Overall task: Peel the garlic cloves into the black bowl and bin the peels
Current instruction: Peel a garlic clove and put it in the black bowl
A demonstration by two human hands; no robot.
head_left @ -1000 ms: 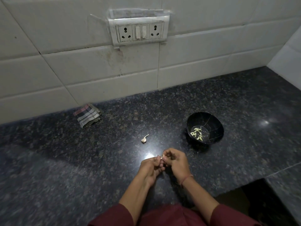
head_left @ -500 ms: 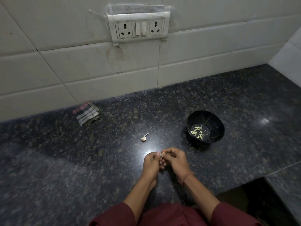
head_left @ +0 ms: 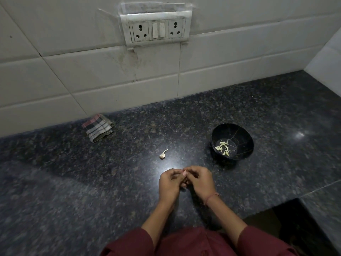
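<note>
**Working the skin off a clove, low over the table**

Closest to us, our left hand [head_left: 170,183] and right hand [head_left: 200,182] meet just above the table [head_left: 92,191]. The fingers [head_left: 191,170] of both curl inward and pinch a small pale held clove [head_left: 184,173] between their tips. To do this well, we judge we should steady the clove with one hand and catch the loose skin edge with a thumbnail of the other. We should also keep the scraps in the palm so they do not scatter on the dark stone. Our knuckles hide most of the held clove, so we cannot tell how much skin is on it. Beyond our hands lies one loose clove [head_left: 163,154], unpeeled by its look. Farther off to the right, the black bowl [head_left: 243,133] holds peeled cloves [head_left: 223,148]. No bin is in view.
</note>
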